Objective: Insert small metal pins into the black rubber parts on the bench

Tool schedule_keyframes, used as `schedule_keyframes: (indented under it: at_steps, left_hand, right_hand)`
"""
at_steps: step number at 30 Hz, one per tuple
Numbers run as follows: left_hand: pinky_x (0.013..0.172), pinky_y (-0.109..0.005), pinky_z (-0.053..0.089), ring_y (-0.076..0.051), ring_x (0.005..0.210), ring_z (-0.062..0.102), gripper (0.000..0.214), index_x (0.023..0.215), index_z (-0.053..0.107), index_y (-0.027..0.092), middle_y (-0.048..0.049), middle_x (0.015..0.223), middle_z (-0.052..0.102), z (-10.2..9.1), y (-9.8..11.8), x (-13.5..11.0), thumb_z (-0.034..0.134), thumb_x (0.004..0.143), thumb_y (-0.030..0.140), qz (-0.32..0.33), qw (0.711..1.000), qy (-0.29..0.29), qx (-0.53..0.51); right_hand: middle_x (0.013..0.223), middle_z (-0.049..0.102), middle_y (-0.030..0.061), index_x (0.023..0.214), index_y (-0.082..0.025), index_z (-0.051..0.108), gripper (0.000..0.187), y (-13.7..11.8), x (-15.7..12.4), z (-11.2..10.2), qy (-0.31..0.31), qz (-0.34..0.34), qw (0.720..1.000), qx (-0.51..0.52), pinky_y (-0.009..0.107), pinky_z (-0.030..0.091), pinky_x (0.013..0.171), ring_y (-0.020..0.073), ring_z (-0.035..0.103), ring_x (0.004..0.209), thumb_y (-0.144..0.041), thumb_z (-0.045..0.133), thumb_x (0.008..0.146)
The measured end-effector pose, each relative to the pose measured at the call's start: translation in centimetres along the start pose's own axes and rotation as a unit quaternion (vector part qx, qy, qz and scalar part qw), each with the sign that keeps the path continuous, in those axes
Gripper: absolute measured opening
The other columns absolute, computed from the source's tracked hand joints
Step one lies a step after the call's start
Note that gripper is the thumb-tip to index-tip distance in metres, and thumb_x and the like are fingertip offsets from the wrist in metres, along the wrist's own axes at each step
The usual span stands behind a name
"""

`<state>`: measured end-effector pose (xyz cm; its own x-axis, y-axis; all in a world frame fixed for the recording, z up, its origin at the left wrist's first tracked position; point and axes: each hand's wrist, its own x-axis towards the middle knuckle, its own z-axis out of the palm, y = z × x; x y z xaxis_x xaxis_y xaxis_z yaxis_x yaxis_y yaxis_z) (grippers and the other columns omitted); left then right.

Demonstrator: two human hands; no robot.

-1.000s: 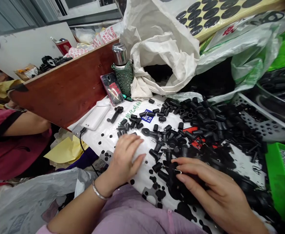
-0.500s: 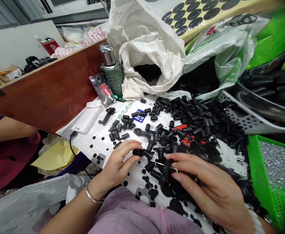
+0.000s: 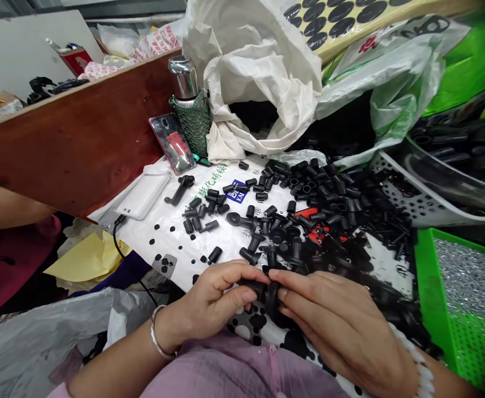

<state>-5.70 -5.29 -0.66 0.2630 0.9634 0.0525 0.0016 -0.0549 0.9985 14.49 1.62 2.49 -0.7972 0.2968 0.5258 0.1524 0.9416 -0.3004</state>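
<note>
My left hand (image 3: pixel 213 296), with a metal bangle on the wrist, pinches a short black rubber sleeve (image 3: pixel 253 287) between thumb and fingers. My right hand (image 3: pixel 329 309) grips a round black rubber piece (image 3: pixel 273 301), and the sleeve's end meets it between my fingertips. Both hands hover over a white printed plastic sheet (image 3: pixel 184 237) strewn with small black rubber parts. A large heap of black rubber sleeves and fittings (image 3: pixel 333 204) lies just beyond my hands. Part of the held round piece is hidden by my fingers.
A green tray of small metal bits (image 3: pixel 470 282) stands at the right, beside a perforated white crate (image 3: pixel 416 204). A phone (image 3: pixel 171 142) and a white power bank (image 3: pixel 143 194) lie beyond the sheet, before a wooden board (image 3: pixel 77 132). A co-worker's arm (image 3: pixel 10 213) shows at the left.
My left hand has moved right and brought the sleeve against the round piece in my right hand. The two hands now nearly touch. The view has shifted slightly.
</note>
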Motion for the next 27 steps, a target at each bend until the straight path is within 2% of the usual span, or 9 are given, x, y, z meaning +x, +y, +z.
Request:
schedule_keyframes:
  at_steps: [4, 7, 9, 12, 15, 19, 23, 25, 27]
  left_hand:
    - [0.055, -0.018, 0.039, -0.007, 0.06, 0.042, 0.03, 0.121, 0.04, 0.022, 0.0005, 0.077, 0.044, 0.9, -0.4, 0.3, 0.036, 0.093, 0.031, 0.0, 0.997, 0.065, -0.05]
    - [0.054, -0.018, 0.037, -0.008, 0.058, 0.038, 0.033, 0.126, 0.036, 0.022, 0.0021, 0.072, 0.039, 1.5, -0.5, 0.6, 0.03, 0.095, 0.032, -0.026, 0.994, 0.1, -0.03]
    - [0.052, -0.019, 0.038, -0.008, 0.057, 0.038, 0.035, 0.127, 0.036, 0.021, 0.002, 0.071, 0.04, 1.7, -0.5, 0.8, 0.029, 0.095, 0.031, -0.051, 0.993, 0.103, -0.016]
    - [0.052, -0.02, 0.04, -0.009, 0.058, 0.042, 0.037, 0.128, 0.037, 0.018, -0.0003, 0.072, 0.045, 1.9, -0.4, 1.0, 0.029, 0.094, 0.031, -0.051, 0.993, 0.104, 0.025]
    - [0.057, -0.023, 0.044, -0.012, 0.063, 0.047, 0.039, 0.127, 0.039, 0.016, -0.005, 0.082, 0.054, 2.0, -0.2, 1.2, 0.026, 0.094, 0.03, -0.029, 0.991, 0.11, 0.07]
    - [0.058, -0.024, 0.045, -0.012, 0.063, 0.048, 0.037, 0.123, 0.044, 0.016, -0.0065, 0.09, 0.056, 2.0, 0.1, 1.4, 0.028, 0.092, 0.028, -0.048, 0.988, 0.114, 0.092]
    - [0.041, -0.019, 0.037, -0.007, 0.044, 0.037, 0.035, 0.118, 0.049, 0.018, 0.0013, 0.065, 0.047, 2.1, 0.0, 1.5, 0.03, 0.092, 0.03, -0.153, 0.982, 0.113, -0.017]
    - [0.037, -0.016, 0.033, -0.006, 0.038, 0.033, 0.034, 0.115, 0.05, 0.019, 0.0053, 0.055, 0.037, 2.2, -0.1, 1.5, 0.029, 0.092, 0.031, -0.21, 0.966, 0.093, -0.115]
    - [0.036, -0.015, 0.032, -0.005, 0.037, 0.032, 0.033, 0.114, 0.051, 0.02, 0.0071, 0.051, 0.032, 2.2, -0.2, 1.4, 0.03, 0.091, 0.032, -0.234, 0.948, 0.085, -0.199]
  right_hand:
    - [0.1, 0.067, 0.0087, 0.094, -0.013, 0.059, 0.013, 0.0, 0.3, 0.5, 0.019, 0.035, 0.999, 0.008, 0.024, 0.051, 0.073, 0.013, 0.063, 0.086, -0.015, 0.047, 0.087]
    - [0.101, 0.066, 0.0104, 0.108, -0.009, 0.054, 0.025, 0.2, 0.2, 0.9, 0.004, 0.042, 0.999, -0.01, 0.025, 0.052, 0.079, 0.0144, 0.062, 0.093, -0.025, 0.046, 0.09]
    - [0.105, 0.064, 0.0123, 0.116, -0.008, 0.05, 0.033, 0.2, -0.1, 1.1, -0.021, 0.033, 0.998, -0.045, 0.03, 0.053, 0.078, 0.0175, 0.061, 0.095, -0.028, 0.046, 0.09]
    - [0.106, 0.064, 0.0134, 0.118, -0.007, 0.049, 0.033, 0.2, -0.6, 1.5, -0.029, 0.008, 0.996, -0.086, 0.032, 0.053, 0.075, 0.0192, 0.061, 0.093, -0.021, 0.047, 0.089]
    - [0.104, 0.063, 0.0152, 0.118, -0.002, 0.048, 0.034, 0.2, -1.3, 2.0, -0.022, -0.005, 0.997, -0.071, 0.031, 0.052, 0.077, 0.0184, 0.059, 0.094, -0.015, 0.049, 0.087]
    - [0.113, 0.057, 0.0201, 0.125, 0.0, 0.042, 0.042, 0.5, -2.2, 2.6, -0.053, -0.015, 0.996, -0.072, 0.036, 0.051, 0.081, 0.0232, 0.054, 0.103, -0.009, 0.047, 0.084]
    - [0.116, 0.054, 0.0217, 0.125, 0.001, 0.042, 0.043, 0.4, -2.5, 2.8, -0.07, -0.034, 0.994, -0.079, 0.038, 0.051, 0.082, 0.0258, 0.051, 0.108, -0.011, 0.048, 0.084]
    - [0.116, 0.054, 0.0214, 0.124, 0.0, 0.043, 0.041, 0.3, -2.3, 2.7, -0.07, -0.046, 0.994, -0.076, 0.037, 0.051, 0.084, 0.0252, 0.05, 0.11, -0.011, 0.045, 0.085]
    - [0.117, 0.054, 0.021, 0.125, 0.0, 0.043, 0.041, 0.4, -1.9, 2.4, -0.069, -0.056, 0.994, -0.069, 0.036, 0.05, 0.086, 0.0245, 0.048, 0.114, -0.01, 0.041, 0.086]
